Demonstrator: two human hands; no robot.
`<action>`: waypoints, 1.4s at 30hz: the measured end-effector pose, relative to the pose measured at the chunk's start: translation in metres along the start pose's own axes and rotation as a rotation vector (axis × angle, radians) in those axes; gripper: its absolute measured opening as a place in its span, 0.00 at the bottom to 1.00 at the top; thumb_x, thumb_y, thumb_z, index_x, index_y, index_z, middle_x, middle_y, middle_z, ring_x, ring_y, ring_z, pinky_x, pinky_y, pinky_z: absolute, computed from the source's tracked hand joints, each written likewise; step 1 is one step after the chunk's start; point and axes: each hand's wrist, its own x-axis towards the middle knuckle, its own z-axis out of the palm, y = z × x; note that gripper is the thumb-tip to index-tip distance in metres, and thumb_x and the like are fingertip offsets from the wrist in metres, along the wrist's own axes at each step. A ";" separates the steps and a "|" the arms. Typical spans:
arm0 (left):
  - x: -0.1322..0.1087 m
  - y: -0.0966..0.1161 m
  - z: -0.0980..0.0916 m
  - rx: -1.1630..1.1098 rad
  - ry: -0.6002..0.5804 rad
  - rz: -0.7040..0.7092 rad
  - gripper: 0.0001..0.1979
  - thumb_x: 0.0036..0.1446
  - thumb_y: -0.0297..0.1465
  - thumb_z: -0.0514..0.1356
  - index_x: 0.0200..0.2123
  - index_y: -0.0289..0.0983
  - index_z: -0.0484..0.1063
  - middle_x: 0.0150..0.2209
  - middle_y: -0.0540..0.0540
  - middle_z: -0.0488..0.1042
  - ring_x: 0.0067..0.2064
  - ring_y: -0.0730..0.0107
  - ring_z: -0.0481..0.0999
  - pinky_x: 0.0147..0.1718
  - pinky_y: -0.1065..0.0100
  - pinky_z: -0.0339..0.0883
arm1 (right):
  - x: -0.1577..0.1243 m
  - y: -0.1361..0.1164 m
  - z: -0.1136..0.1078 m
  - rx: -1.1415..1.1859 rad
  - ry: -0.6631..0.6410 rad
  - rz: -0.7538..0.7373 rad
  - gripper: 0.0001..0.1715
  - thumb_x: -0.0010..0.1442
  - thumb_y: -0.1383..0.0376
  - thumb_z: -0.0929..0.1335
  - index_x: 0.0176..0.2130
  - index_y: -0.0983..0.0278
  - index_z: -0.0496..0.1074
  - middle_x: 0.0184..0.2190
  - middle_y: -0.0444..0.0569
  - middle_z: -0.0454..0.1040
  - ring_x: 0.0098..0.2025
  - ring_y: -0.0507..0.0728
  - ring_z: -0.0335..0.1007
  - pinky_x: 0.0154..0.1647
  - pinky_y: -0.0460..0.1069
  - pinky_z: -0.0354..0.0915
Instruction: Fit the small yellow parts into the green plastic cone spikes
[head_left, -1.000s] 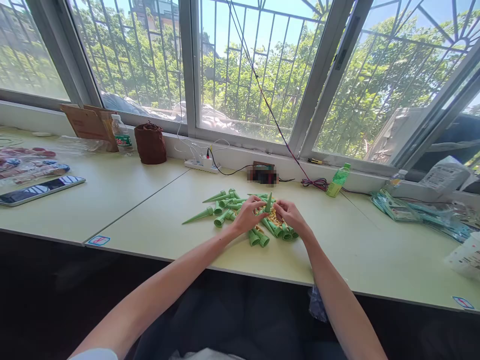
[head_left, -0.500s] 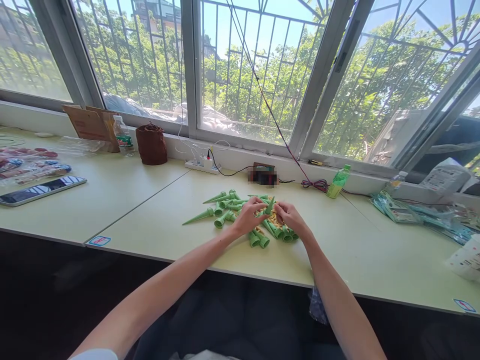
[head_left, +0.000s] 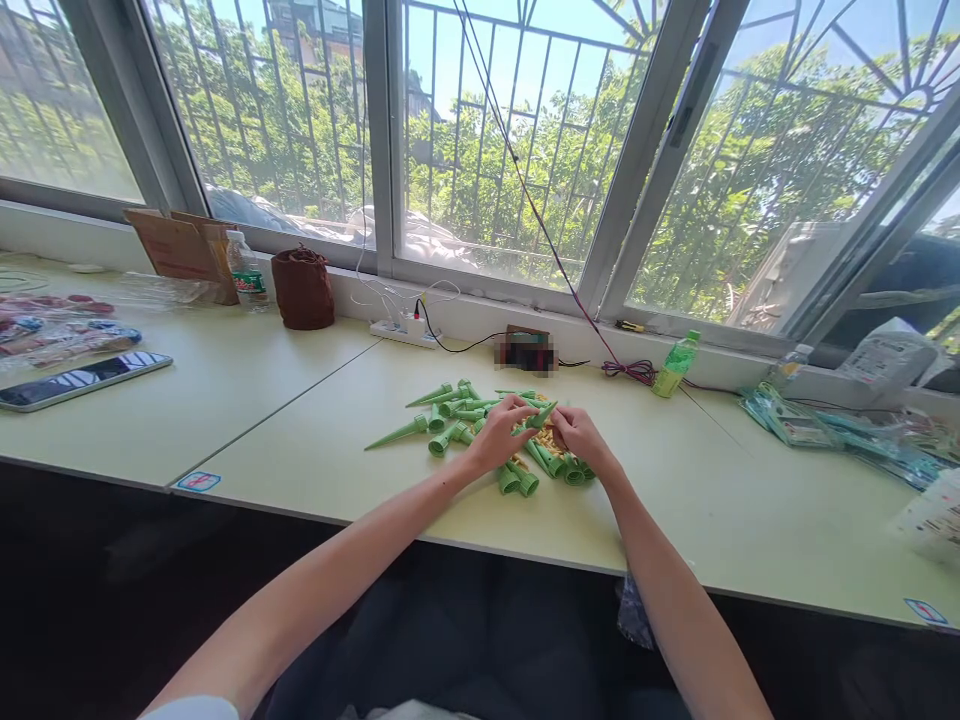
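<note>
My left hand [head_left: 496, 438] is closed on a green plastic watering spike [head_left: 544, 413], whose tip points up and to the right. Close by on the right, my right hand [head_left: 585, 440] has its fingers pinched together beside the spike. Whatever lies between those fingertips is too small to make out. Several more green spikes [head_left: 401, 433] lie in a loose pile around and under both hands, some with open round ends facing the front edge. Small yellow-tan pieces [head_left: 547, 438] are heaped among them, partly covered by my hands.
A green-labelled bottle [head_left: 676, 365] and coiled cable [head_left: 630, 371] stand behind on the right. A power strip [head_left: 406, 333] and brown bag [head_left: 302, 290] sit along the window. A phone [head_left: 86, 381] lies left; plastic packets [head_left: 795, 415] lie right on the table [head_left: 300, 440].
The spike in my left hand has tilted, its tip swinging right and down. My right hand has shifted slightly. The pile lies as before.
</note>
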 end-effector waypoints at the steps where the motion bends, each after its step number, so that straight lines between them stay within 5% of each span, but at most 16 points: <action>1: 0.000 0.001 0.000 -0.001 0.000 -0.005 0.14 0.56 0.29 0.64 0.47 0.40 0.75 0.40 0.45 0.69 0.37 0.70 0.71 0.38 0.67 0.69 | 0.000 0.000 0.000 -0.008 0.014 -0.009 0.25 0.59 0.46 0.63 0.22 0.60 0.57 0.10 0.37 0.55 0.12 0.49 0.48 0.15 0.47 0.48; 11: 0.003 0.006 -0.001 0.024 0.065 -0.061 0.09 0.63 0.33 0.56 0.38 0.35 0.73 0.34 0.46 0.69 0.34 0.71 0.70 0.35 0.69 0.66 | 0.002 0.000 -0.002 0.089 0.142 -0.026 0.27 0.58 0.44 0.64 0.22 0.59 0.54 0.11 0.38 0.54 0.14 0.49 0.49 0.15 0.47 0.48; 20: 0.003 0.005 0.000 0.074 -0.009 -0.066 0.26 0.66 0.42 0.49 0.21 0.35 0.72 0.23 0.48 0.68 0.29 0.70 0.67 0.32 0.67 0.61 | 0.001 0.000 -0.001 0.093 0.104 -0.046 0.26 0.58 0.42 0.63 0.24 0.60 0.58 0.13 0.39 0.56 0.15 0.50 0.51 0.17 0.47 0.51; 31: 0.003 0.007 -0.002 0.064 -0.037 -0.104 0.31 0.66 0.48 0.45 0.18 0.36 0.69 0.22 0.47 0.67 0.28 0.69 0.67 0.31 0.66 0.60 | -0.002 -0.005 -0.001 0.115 -0.004 -0.063 0.25 0.58 0.43 0.64 0.29 0.60 0.62 0.13 0.38 0.57 0.16 0.50 0.53 0.18 0.47 0.54; 42: 0.003 0.010 -0.007 0.055 -0.045 -0.095 0.26 0.65 0.44 0.51 0.19 0.35 0.68 0.24 0.48 0.67 0.29 0.70 0.67 0.31 0.68 0.59 | -0.003 -0.004 -0.003 0.111 -0.007 -0.065 0.23 0.59 0.44 0.64 0.28 0.60 0.63 0.14 0.39 0.59 0.16 0.51 0.54 0.19 0.47 0.54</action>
